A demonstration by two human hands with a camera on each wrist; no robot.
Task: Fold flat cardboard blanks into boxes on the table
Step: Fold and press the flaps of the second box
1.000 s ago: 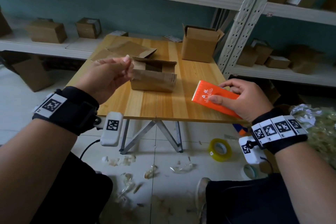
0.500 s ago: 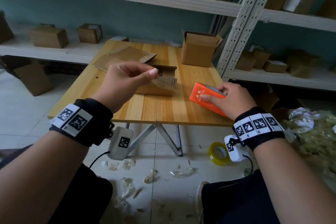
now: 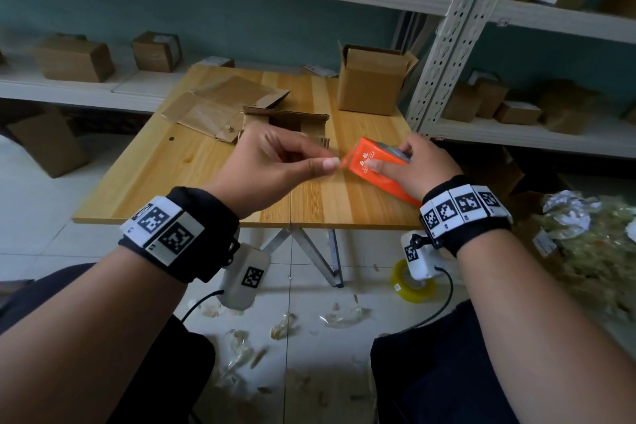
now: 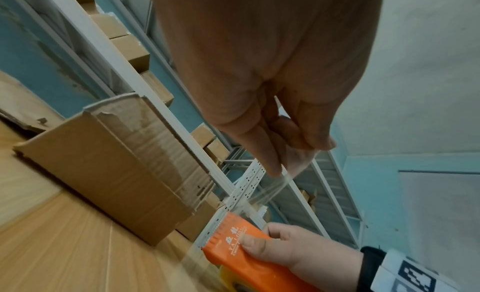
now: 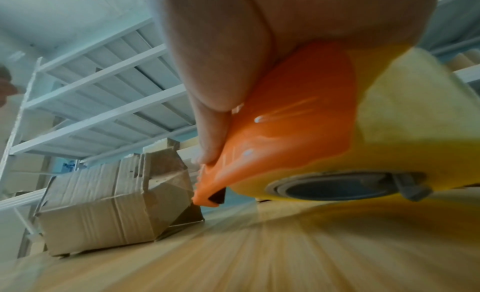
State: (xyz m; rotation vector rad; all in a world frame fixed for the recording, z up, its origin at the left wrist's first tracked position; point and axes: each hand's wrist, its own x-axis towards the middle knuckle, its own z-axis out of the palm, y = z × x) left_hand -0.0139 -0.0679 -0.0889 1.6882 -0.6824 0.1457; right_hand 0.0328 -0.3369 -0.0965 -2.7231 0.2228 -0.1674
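My right hand (image 3: 418, 165) grips an orange tape dispenser (image 3: 377, 169) with a yellow roll (image 5: 405, 132) on the wooden table (image 3: 192, 182). My left hand (image 3: 285, 165) pinches the end of the clear tape (image 4: 275, 185) between thumb and fingers, just left of the dispenser's toothed edge (image 4: 223, 226). Behind my hands lies a partly folded cardboard box (image 4: 109, 173) on its side, taped along one seam; it shows again as the cardboard box (image 5: 109, 206). Flat cardboard blanks (image 3: 220, 103) lie at the table's far left.
An open-topped cardboard box (image 3: 371, 79) stands at the table's back right, beside a white perforated shelf post (image 3: 447, 41). Shelves with small boxes surround the table. On the floor lie a yellow tape roll (image 3: 413, 286) and plastic scraps (image 3: 282, 327).
My left hand moved right from above the folded box to the dispenser's edge and took hold of the tape end. My right hand tilted the dispenser up on the table.
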